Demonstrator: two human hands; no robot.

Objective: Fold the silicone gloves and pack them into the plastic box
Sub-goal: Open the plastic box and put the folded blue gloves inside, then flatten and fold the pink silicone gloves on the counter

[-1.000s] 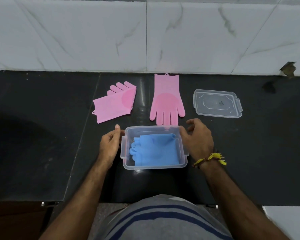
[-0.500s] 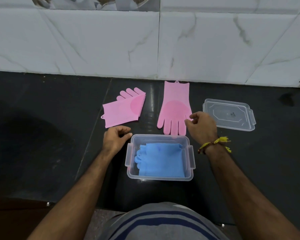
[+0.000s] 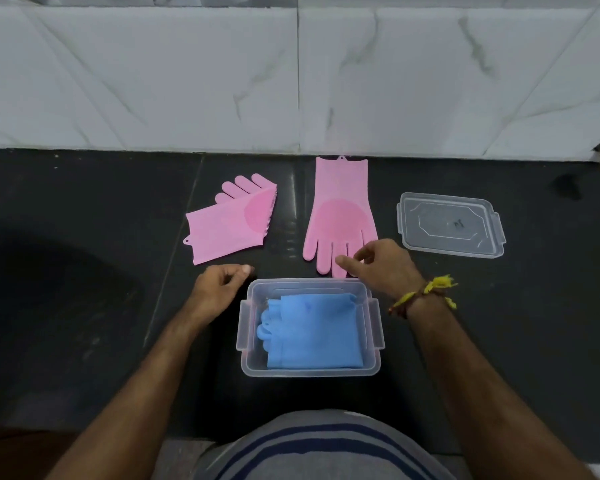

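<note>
A clear plastic box stands on the black counter near me, with folded blue gloves inside. Beyond it lie two pink silicone gloves: a folded one at the left and a flat one with its fingers pointing toward me. My right hand hovers over the flat glove's fingertips, thumb and fingers apart, covering some of them. My left hand rests loosely curled on the counter beside the box's far left corner, holding nothing.
The box's clear lid lies to the right of the flat pink glove. A white marble wall rises behind the counter. The counter's front edge runs close to my body.
Both hands have let go of the box's sides. My right hand moved forward to the flat pink glove's fingertips; my left hand shifted to the box's far left corner.
</note>
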